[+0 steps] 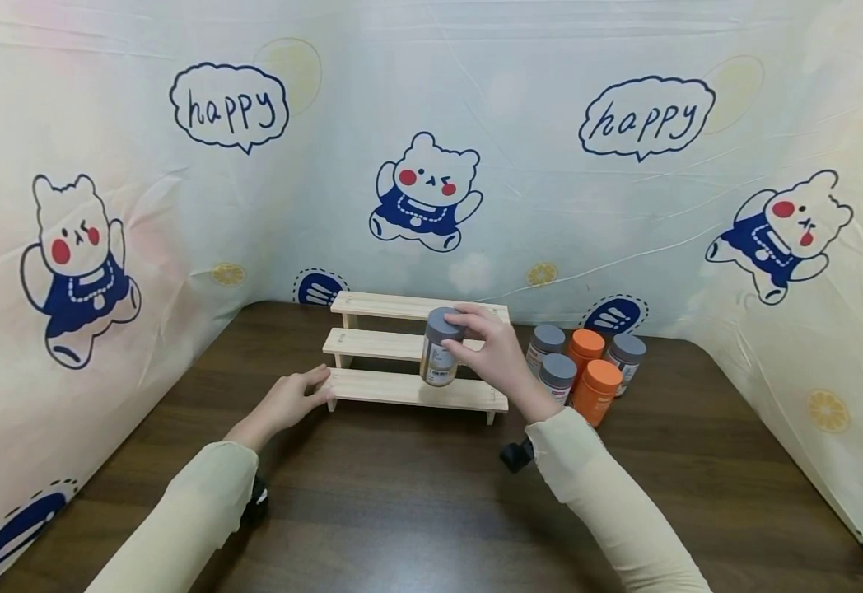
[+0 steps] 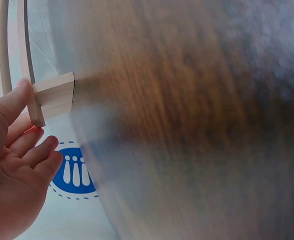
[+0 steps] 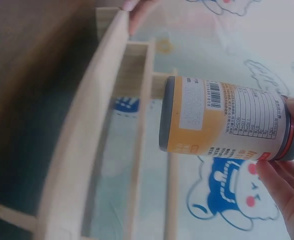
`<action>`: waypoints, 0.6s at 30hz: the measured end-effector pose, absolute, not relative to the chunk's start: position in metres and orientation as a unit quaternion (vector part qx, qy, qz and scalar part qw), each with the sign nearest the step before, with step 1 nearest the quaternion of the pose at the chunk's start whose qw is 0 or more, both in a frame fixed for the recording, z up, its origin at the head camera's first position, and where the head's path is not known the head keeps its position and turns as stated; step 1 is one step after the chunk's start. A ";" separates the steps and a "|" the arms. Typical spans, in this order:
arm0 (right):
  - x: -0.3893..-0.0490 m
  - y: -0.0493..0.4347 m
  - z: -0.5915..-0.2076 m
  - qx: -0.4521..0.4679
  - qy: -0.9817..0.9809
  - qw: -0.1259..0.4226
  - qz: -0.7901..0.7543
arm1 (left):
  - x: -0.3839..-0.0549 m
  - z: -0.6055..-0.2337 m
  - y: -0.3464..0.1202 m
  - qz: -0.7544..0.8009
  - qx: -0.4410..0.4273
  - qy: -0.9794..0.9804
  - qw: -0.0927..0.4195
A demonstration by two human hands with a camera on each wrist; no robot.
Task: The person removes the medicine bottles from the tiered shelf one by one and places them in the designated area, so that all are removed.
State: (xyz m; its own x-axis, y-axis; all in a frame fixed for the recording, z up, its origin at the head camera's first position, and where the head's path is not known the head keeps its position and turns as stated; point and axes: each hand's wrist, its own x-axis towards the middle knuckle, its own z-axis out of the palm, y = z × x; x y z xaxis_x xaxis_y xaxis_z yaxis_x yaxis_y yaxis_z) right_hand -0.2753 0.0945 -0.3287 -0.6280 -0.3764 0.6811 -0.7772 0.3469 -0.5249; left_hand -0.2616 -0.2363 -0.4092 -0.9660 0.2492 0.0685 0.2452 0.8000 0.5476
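A three-tier wooden display rack point(image 1: 372, 387) stands on the brown table. My left hand point(image 1: 294, 401) is at the left end of its lowest step. In the left wrist view the thumb and fingers of that hand point(image 2: 24, 165) pinch the step's end point(image 2: 35, 107). My right hand point(image 1: 496, 350) grips a pill bottle point(image 1: 440, 366) by its grey lid, upright in front of the rack's steps. Seen from the right wrist, the bottle point(image 3: 222, 117) has an orange and white label with a barcode and a table of small print; its base points toward the steps.
Right of the rack, behind my right forearm, several more bottles stand grouped: grey-lidded ones point(image 1: 557, 375) and orange ones point(image 1: 596, 391). A printed cloth point(image 1: 431, 74) with cartoon bears hangs around the table's back and sides. Dark wood tabletop point(image 1: 402, 494) stretches before the rack.
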 end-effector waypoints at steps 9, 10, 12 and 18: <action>-0.261 0.126 -0.305 0.328 -0.797 0.248 0.442 | -0.262 -0.411 -0.237 0.282 0.138 0.949 -0.013; -0.259 0.130 -0.303 0.325 -0.798 0.251 0.441 | -0.261 -0.411 -0.237 0.280 0.140 0.949 -0.016; -0.257 0.137 -0.300 0.319 -0.798 0.257 0.442 | -0.261 -0.411 -0.237 0.280 0.142 0.949 -0.019; -0.247 0.156 -0.288 0.296 -0.799 0.287 0.437 | -0.261 -0.410 -0.237 0.279 0.143 0.949 -0.020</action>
State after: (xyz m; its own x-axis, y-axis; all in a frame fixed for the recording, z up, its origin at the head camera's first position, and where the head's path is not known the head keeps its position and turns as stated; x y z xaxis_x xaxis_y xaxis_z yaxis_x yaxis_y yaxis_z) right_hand -0.2474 0.1561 -0.2876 -0.6595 -0.2227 0.7179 -0.7248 0.4417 -0.5288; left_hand -0.2609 -0.2374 -0.4103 -0.9584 0.2600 0.1177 0.2823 0.8032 0.5246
